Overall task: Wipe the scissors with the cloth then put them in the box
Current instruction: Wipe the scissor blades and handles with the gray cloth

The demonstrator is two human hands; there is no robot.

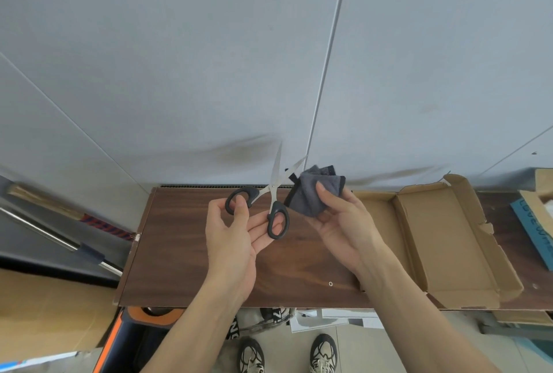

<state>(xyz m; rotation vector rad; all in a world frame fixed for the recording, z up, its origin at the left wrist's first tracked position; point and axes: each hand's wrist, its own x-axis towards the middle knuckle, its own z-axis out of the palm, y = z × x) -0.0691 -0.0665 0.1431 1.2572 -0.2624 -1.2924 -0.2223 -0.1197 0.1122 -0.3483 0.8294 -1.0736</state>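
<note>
- Fingers (241, 208) of the left hand (230, 241) pass through the two black handle loops of the scissors (270, 193): the thumb through the left loop, another finger through the lower right loop, the remaining fingers loosely spread beneath.
- Scissors are held in the air above the wooden tabletop (191, 253), blades parted in a V and pointing away from the person toward the grey wall (179, 58).
- Right hand (344, 223) is clamped on a bunched grey cloth (311, 193) with dark edging, thumb on top and fingers under it.
- Cloth sits just beside the right-hand blade; whether it touches the metal cannot be determined.
- Both hands are raised over the middle of the tabletop, near each other but apart.
- An opened, flattened cardboard box (443, 238) lies on the tabletop to the right of the right hand, flaps folded out, interior bare.
- A blue printed item (535, 232) lies at the far right edge, beyond the box.
- Metal tubes (45, 229) lean at the left of the tabletop.
- Two shoes (323, 351) are visible on the floor below the near edge.
</note>
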